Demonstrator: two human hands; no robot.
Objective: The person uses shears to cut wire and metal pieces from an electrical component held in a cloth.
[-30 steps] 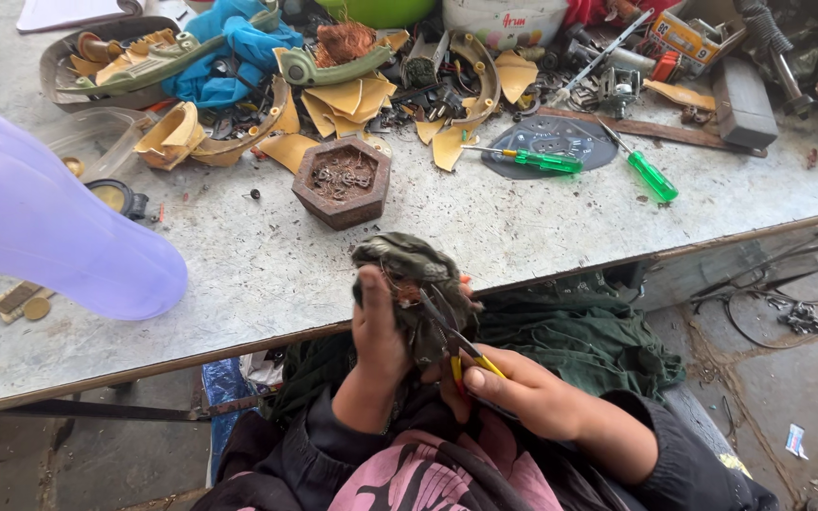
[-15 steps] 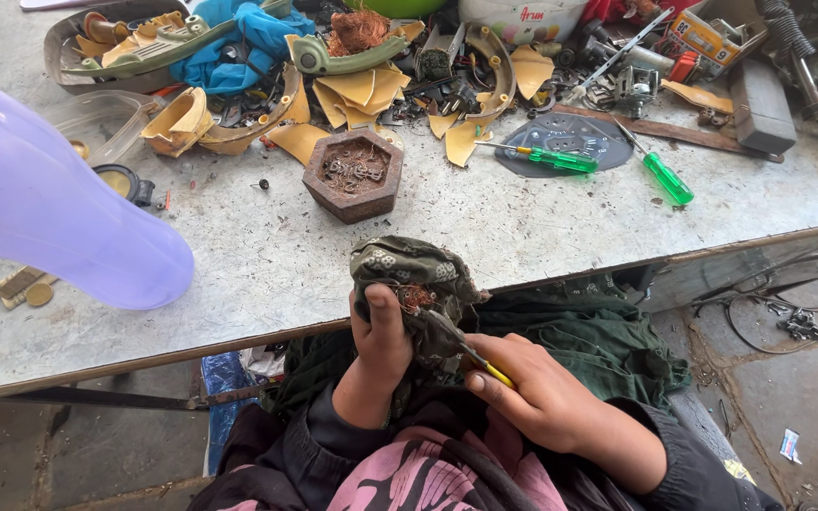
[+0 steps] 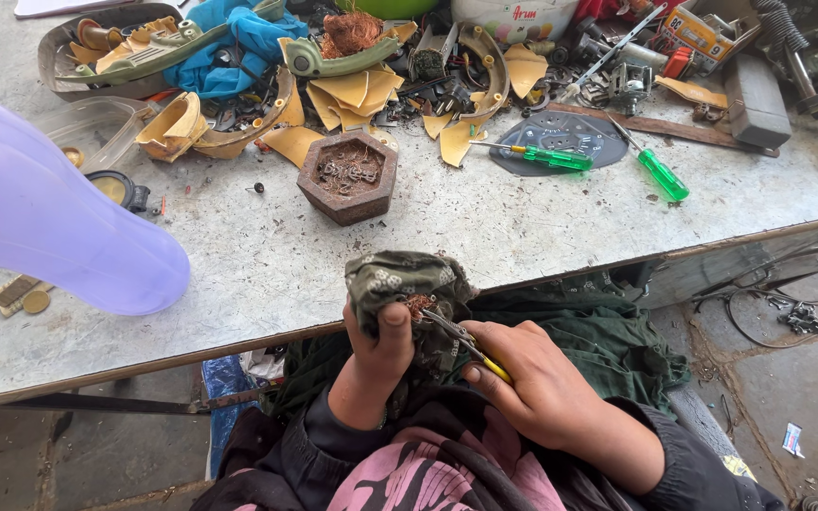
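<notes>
At the tabletop's point(image 3: 523, 237) near edge, the left hand point(image 3: 378, 355) has its fingers closed round a cloth-wrapped part point(image 3: 400, 284); the right hand point(image 3: 532, 383) grips pliers point(image 3: 461, 341) biting into it. A slip could jab the left thumb.

The left hand point(image 3: 382, 352) grips a cloth-wrapped part point(image 3: 400, 284) while the right hand point(image 3: 532, 383) works yellow-handled pliers point(image 3: 461, 343) into it.

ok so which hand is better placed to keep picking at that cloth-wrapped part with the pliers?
Right. The right hand already grips the yellow-handled pliers, with their tips at the rusty spot showing through the cloth bundle. The left hand is wrapped around the bundle, thumb on top, so it is taken up with steadying it.
</notes>
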